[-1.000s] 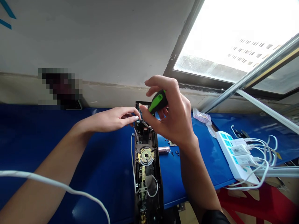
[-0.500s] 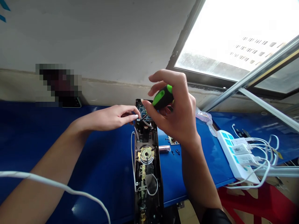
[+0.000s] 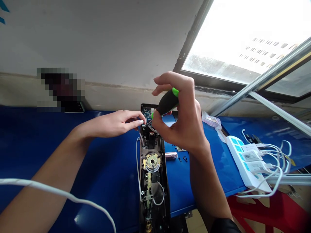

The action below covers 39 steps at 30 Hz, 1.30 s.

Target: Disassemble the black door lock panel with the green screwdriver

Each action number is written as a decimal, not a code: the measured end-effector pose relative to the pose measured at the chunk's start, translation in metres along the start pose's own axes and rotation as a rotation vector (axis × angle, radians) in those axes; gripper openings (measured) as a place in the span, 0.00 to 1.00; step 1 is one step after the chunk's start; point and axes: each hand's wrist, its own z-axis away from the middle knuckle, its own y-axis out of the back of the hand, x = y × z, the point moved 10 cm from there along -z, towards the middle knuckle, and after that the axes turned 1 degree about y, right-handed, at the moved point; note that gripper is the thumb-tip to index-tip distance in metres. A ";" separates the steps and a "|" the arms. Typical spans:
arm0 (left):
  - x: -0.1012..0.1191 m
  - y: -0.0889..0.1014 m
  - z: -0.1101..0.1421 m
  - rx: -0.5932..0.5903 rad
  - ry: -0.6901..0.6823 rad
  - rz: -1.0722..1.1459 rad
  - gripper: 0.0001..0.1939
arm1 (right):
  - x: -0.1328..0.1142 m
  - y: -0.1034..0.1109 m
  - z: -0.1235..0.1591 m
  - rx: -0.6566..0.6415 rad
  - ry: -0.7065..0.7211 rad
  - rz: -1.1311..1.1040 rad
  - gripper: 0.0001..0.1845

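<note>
An opened electronic door lock panel [image 3: 153, 168] lies lengthwise on the blue table, with a circuit board [image 3: 147, 115] at its far end and a brass spindle mechanism [image 3: 152, 161] at its middle. My right hand [image 3: 182, 124] is shut on a black and green screwdriver [image 3: 167, 102], whose thin shaft reaches down to the wires below the circuit board. My left hand [image 3: 116, 124] comes in from the left, its fingertips on the lock's upper edge beside the shaft tip. The hand hides part of the board.
A silver cylinder [image 3: 171, 156] and several small black screws [image 3: 183, 158] lie right of the panel. Further right stands a white power strip [image 3: 243, 160] with plugged-in chargers, beside a plastic bag [image 3: 211, 121]. A white cable [image 3: 48, 187] crosses the foreground.
The screwdriver handle has tilted and turned in my right hand, with less green showing, and its shaft now points down toward the lock. My left hand has barely moved.
</note>
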 end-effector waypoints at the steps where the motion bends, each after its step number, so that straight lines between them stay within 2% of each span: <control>1: 0.001 0.001 0.000 0.004 -0.002 -0.001 0.23 | -0.001 0.000 0.000 0.004 0.005 -0.009 0.32; 6: 0.004 0.002 0.001 0.026 -0.012 -0.011 0.24 | 0.004 0.000 0.001 0.033 0.007 -0.024 0.25; 9: 0.003 0.002 0.001 0.028 -0.020 -0.017 0.23 | 0.002 0.003 0.001 0.033 0.024 -0.032 0.26; 13: 0.002 0.001 0.001 0.019 -0.033 -0.034 0.23 | 0.001 0.001 -0.002 -0.067 -0.046 -0.047 0.32; 18: 0.003 0.002 0.001 0.022 -0.032 -0.056 0.23 | 0.002 0.004 -0.004 -0.092 -0.104 0.009 0.21; 23: 0.007 0.001 0.003 -0.005 -0.038 -0.064 0.23 | 0.000 0.004 -0.006 -0.151 -0.139 0.010 0.28; 29: 0.001 -0.001 0.003 -0.028 0.002 -0.043 0.22 | 0.008 0.004 -0.006 -0.199 -0.233 0.051 0.22; 35: 0.005 0.003 0.007 -0.034 0.013 -0.052 0.21 | 0.006 0.010 -0.007 -0.149 -0.209 0.036 0.23; 39: 0.006 0.013 0.015 -0.001 0.023 -0.106 0.24 | 0.004 0.028 -0.005 0.041 -0.134 0.074 0.20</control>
